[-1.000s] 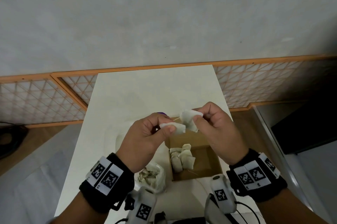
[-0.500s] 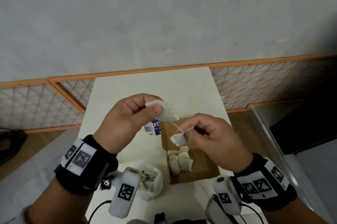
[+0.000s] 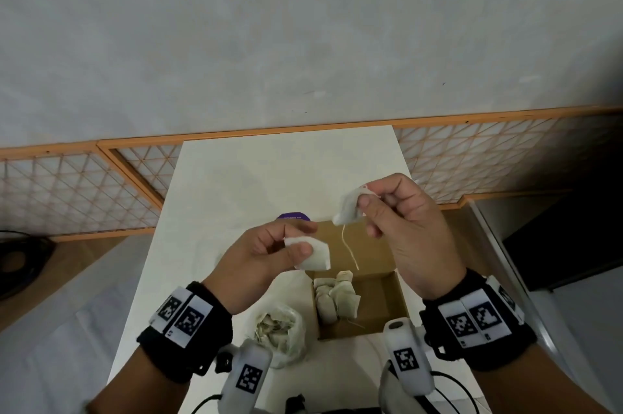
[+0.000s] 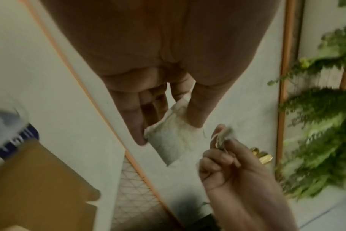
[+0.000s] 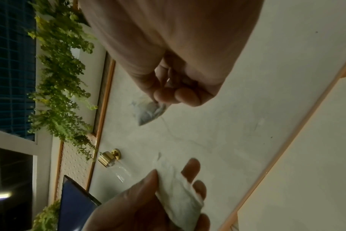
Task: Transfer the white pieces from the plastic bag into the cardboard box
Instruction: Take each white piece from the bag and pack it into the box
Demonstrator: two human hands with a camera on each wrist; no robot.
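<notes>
Both hands are raised above the open cardboard box [image 3: 377, 292], each with a white piece. My left hand [image 3: 269, 255] pinches one flat white piece [image 3: 315, 257] between thumb and fingers; the left wrist view shows that piece [image 4: 168, 140] hanging from the fingertips. My right hand [image 3: 394, 211] pinches a second white piece [image 3: 350, 208] higher up, with a thin string [image 3: 349, 250] dangling from it over the box. Several white pieces [image 3: 337, 299] lie in the box's left half. The clear plastic bag [image 3: 279, 332] with more pieces sits on the table left of the box.
The narrow white table [image 3: 269, 174] runs away toward a grey wall. A purple label [image 3: 293, 216] peeks out behind the box flap. Orange lattice panels [image 3: 67, 191] flank the table. A dark cabinet [image 3: 573, 238] stands at the right.
My left hand has dropped lower with its piece. My right hand has lifted its piece up and to the right, and the two pieces have come apart, the string hanging free.
</notes>
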